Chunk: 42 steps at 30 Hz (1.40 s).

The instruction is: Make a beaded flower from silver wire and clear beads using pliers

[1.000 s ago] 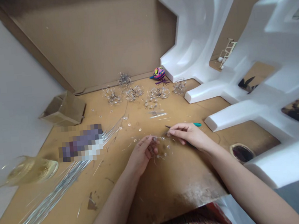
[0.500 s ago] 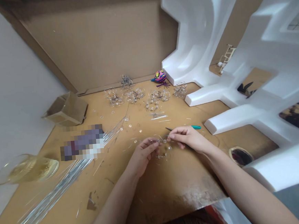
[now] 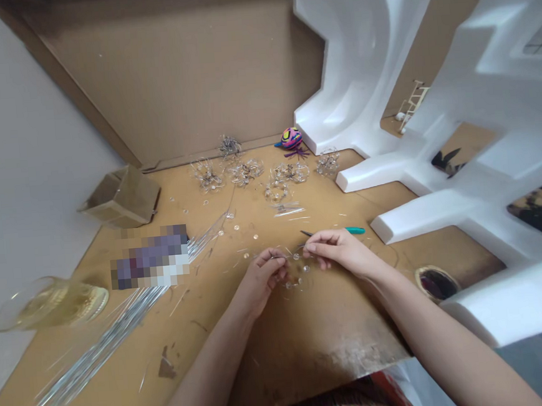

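Note:
Between my two hands is a thin beaded wire (image 3: 296, 257), bent into a loop with several clear round beads. My left hand (image 3: 267, 271) pinches it on the left with thumb and forefinger. My right hand (image 3: 331, 248), also closed in a pinch, holds the wire's other side. A tool with a teal handle (image 3: 355, 230) and a dark pointed tip lies just beyond my right hand, which hides its middle. Loose clear beads (image 3: 236, 227) are scattered to the left, beyond my left hand.
Several beaded wire pieces (image 3: 246, 172) stand at the back near a colourful ball-like object (image 3: 291, 138). Long wires (image 3: 108, 341), a cardboard box (image 3: 123, 199) and a glass of yellowish liquid (image 3: 54, 304) are left. A white moulded frame (image 3: 417, 213) and a dark-filled cup (image 3: 435, 282) are right.
Both hands stay nearly in place, still pinching the beaded wire. The beads between them have shifted slightly left, and the right fingers have moved a little. The view has shifted very slightly.

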Each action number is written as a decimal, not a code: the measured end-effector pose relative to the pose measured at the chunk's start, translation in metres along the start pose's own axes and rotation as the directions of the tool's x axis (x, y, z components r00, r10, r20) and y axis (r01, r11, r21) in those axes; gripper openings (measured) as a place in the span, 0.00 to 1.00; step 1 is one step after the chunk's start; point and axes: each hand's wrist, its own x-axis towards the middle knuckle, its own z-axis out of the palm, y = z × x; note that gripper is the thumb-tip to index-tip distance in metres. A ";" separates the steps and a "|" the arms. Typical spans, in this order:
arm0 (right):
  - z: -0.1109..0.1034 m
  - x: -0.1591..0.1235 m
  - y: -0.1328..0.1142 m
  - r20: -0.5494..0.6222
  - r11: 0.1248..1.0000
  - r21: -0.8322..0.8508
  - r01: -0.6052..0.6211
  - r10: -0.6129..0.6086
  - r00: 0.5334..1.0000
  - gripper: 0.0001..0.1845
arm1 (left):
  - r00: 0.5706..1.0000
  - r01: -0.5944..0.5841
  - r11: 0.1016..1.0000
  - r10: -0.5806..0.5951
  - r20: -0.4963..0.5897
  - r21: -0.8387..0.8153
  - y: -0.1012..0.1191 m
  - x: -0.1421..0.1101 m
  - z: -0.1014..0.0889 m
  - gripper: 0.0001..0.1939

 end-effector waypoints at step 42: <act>0.004 -0.004 0.002 -0.017 0.950 -0.205 0.234 -0.242 0.970 0.12 | 0.998 -0.036 0.999 0.037 -0.045 0.016 0.003 0.001 -0.005 0.08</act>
